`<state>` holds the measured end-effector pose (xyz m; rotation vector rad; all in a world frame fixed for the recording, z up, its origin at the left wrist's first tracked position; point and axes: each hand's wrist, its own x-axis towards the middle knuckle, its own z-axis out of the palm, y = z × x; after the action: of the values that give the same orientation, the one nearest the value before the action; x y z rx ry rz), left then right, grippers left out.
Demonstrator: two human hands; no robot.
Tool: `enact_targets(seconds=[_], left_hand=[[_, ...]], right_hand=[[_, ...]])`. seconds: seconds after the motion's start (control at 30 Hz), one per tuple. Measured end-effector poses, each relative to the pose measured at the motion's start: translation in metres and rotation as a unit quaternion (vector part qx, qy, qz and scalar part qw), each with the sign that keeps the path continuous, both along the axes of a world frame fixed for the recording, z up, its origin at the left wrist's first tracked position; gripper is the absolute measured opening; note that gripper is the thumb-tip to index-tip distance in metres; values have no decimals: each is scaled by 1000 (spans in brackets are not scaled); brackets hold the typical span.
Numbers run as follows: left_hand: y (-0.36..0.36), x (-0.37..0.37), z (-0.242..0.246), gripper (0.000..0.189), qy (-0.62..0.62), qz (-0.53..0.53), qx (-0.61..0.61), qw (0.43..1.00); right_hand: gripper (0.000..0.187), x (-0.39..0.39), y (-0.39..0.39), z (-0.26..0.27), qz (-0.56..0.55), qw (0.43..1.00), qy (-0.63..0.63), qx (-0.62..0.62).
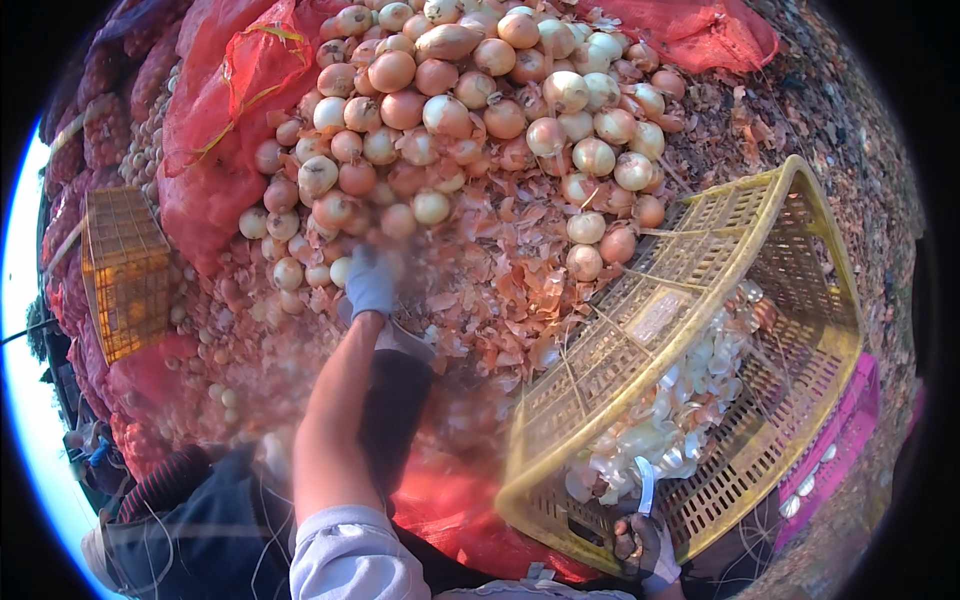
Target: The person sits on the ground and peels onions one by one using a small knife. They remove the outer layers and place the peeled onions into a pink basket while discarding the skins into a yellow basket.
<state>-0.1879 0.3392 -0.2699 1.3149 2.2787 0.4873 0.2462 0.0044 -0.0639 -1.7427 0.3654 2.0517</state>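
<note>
My left hand [369,281], in a whitish glove, reaches to the lower edge of a large heap of onions [442,116]. Its fingertips are blurred, so whether it grasps an onion is unclear. At the lower right my right hand [646,544], in a dirty glove, is closed around a small knife with a curved blade [646,480] that points up. The blade is at the near end of a yellow plastic crate [720,300], which stands tilted and holds pale and brown onion peelings [694,390]. Loose onion skins [517,277] cover the ground between heap and crate.
Red mesh sacks [217,135] lie left of and behind the onions. An orange-yellow crate [135,277] stands at the left, near stacked full sacks [105,135]. A magenta crate [832,457] with several pale onions is beyond the yellow crate. Another person [97,457] is partly visible at lower left.
</note>
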Motion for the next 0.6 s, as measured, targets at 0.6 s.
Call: enact_targets(seconds=[0.6], left_hand=[[22, 54, 37, 57, -25, -137, -168, 976]], right_hand=[[27, -8, 5, -1, 3, 998, -24, 57]])
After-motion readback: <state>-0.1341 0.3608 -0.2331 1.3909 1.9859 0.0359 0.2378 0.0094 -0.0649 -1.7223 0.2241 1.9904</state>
